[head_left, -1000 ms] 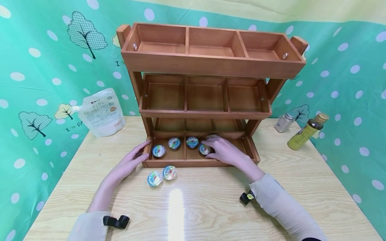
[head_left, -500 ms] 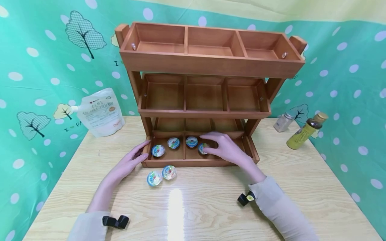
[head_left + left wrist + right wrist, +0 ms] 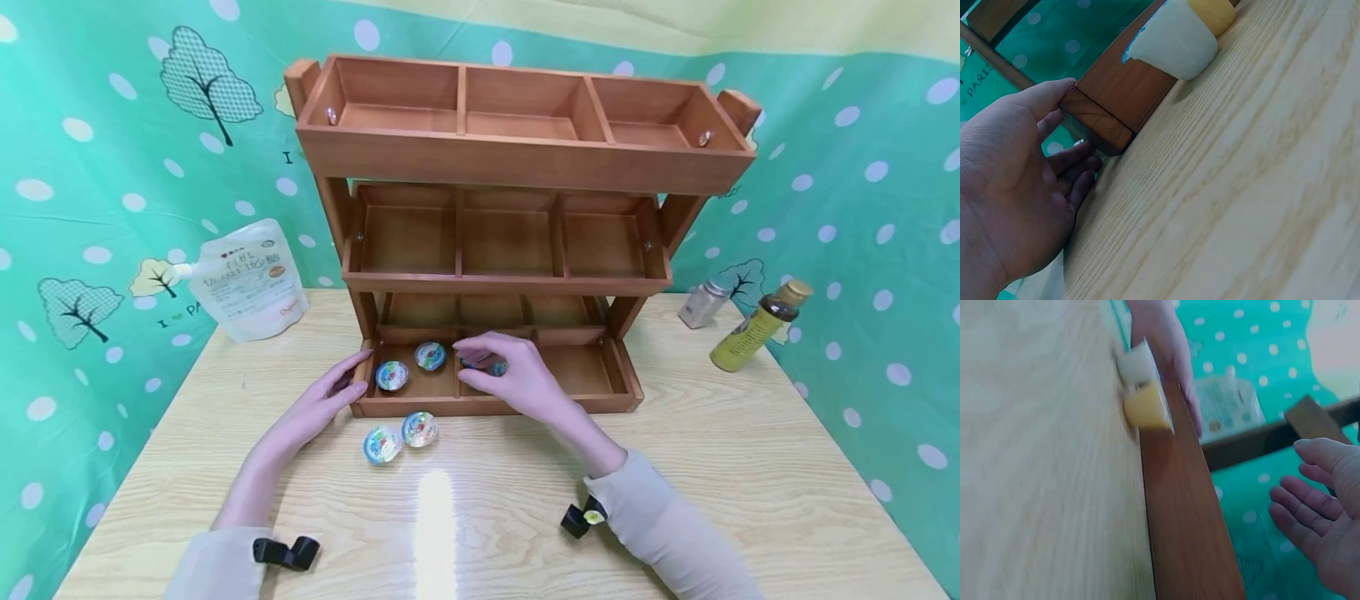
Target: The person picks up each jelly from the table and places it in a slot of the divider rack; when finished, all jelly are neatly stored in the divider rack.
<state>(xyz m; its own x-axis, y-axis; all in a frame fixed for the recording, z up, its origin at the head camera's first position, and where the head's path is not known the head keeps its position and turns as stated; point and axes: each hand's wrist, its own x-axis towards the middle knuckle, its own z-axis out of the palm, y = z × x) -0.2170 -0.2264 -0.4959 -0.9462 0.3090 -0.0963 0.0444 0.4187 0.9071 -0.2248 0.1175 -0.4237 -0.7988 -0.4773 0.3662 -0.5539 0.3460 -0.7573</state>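
My left hand (image 3: pixel 318 404) rests against the left end of the bottom tray of a brown wooden three-tier rack (image 3: pixel 480 407). In the left wrist view its thumb side touches the tray's corner, with the other fingers loosely bent beside it. Over the middle compartment hovers my right hand (image 3: pixel 513 375), fingers apart and nothing between them, partly hiding two jelly cups below. Two more blue-lidded jelly cups, one nearer (image 3: pixel 392 376) and one farther back (image 3: pixel 431 357), sit in the left compartment. On the table before the rack are a white jelly cup (image 3: pixel 1175 44) and a yellow jelly cup (image 3: pixel 1147 407).
Each of the rack's tiers is split into three compartments. A white spouted pouch (image 3: pixel 247 283) stands at the left. To the right are a small glass shaker (image 3: pixel 705 304) and a yellow-labelled bottle (image 3: pixel 759 329). A dotted green cloth (image 3: pixel 105 208) hangs behind the table.
My right hand let go of the front jelly cup in the middle compartment and moved left over both cups there. The left hand stays at the rack's end.
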